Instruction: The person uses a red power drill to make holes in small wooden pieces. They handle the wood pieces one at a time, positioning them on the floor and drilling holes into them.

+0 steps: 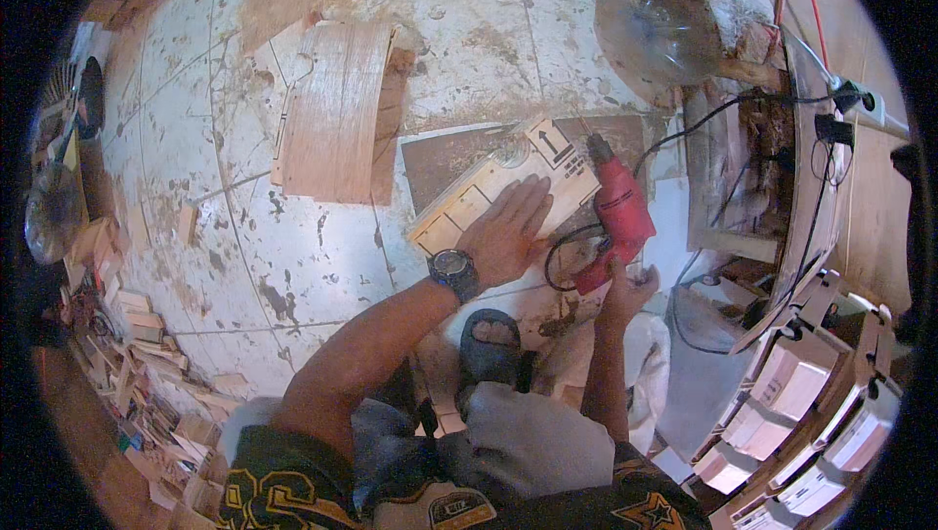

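My left hand (506, 235), a watch on its wrist, lies flat with fingers stretched across a pale wooden board (474, 203) that has black printed marks and a rounded notch in its far edge. Under the board is a dark brown sheet (440, 164) on the floor. To the right, my right hand (627, 288) is at the handle of a red power drill (622, 206), its fingers partly hidden behind the handle. The drill's black chuck points away from me, beside the board's right end. A black cord loops near the handle.
Stacked thin wooden panels (337, 105) lie ahead on the left. A clear round plastic bowl-like object (660, 27) is at the far right. Wood offcuts (147, 320) pile up at left. Cords run to a power strip (860, 100); strapped wooden pieces (767, 413) stand at right.
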Demonstrator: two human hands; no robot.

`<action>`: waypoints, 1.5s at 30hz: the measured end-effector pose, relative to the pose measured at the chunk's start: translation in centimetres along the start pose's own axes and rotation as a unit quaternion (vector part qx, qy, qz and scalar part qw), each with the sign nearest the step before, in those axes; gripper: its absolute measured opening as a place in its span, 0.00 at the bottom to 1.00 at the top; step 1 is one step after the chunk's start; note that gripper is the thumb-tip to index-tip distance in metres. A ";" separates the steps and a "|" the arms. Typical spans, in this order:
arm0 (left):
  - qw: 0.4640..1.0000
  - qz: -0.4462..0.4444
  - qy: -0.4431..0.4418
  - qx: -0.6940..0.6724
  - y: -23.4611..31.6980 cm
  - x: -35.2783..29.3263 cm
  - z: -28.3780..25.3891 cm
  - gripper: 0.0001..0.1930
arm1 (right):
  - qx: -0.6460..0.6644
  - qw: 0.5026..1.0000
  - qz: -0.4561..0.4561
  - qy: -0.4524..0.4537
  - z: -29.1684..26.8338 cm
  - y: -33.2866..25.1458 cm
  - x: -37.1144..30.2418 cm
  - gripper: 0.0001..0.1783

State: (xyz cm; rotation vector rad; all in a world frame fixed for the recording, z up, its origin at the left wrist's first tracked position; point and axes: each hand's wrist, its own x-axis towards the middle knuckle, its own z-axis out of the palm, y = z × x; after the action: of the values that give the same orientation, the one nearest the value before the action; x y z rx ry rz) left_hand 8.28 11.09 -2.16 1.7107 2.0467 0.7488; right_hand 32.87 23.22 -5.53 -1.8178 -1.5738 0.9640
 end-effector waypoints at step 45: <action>0.998 -0.009 0.062 -0.019 -0.2 0.0 1.6 0.27 | -0.343 0.785 -0.322 -0.403 -6.4 -35.9 0.1 0.43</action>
State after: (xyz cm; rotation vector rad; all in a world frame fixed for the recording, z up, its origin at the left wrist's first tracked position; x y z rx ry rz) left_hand 8.99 11.36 -3.54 1.6614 2.1130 0.9028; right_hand 16.69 29.67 26.51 -1.0054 -3.1367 0.9162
